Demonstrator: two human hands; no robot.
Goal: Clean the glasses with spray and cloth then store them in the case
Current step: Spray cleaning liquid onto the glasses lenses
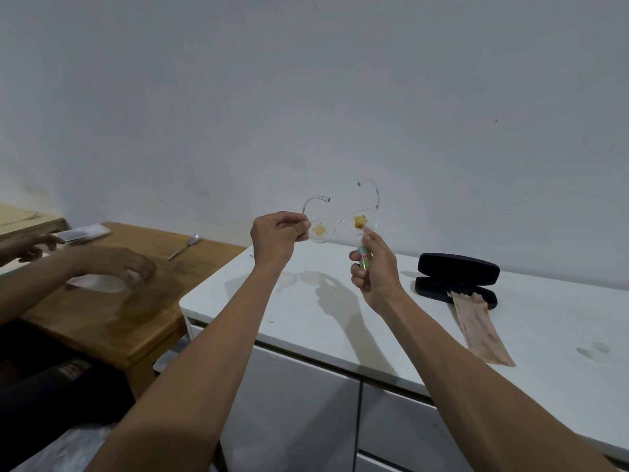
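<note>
My left hand pinches the left rim of clear-framed glasses, held up in the air with the temples pointing at the wall. Each lens carries a yellow smear. My right hand grips a small green spray bottle upright, its nozzle right below the right lens. A black glasses case lies open on the white cabinet top to the right. A beige cloth hangs out of the case and lies flat toward the front edge.
A wooden table stands to the left of the cabinet, with a spoon, papers and another person's hands over it. The wall runs close behind the cabinet. Cabinet doors sit below the front edge.
</note>
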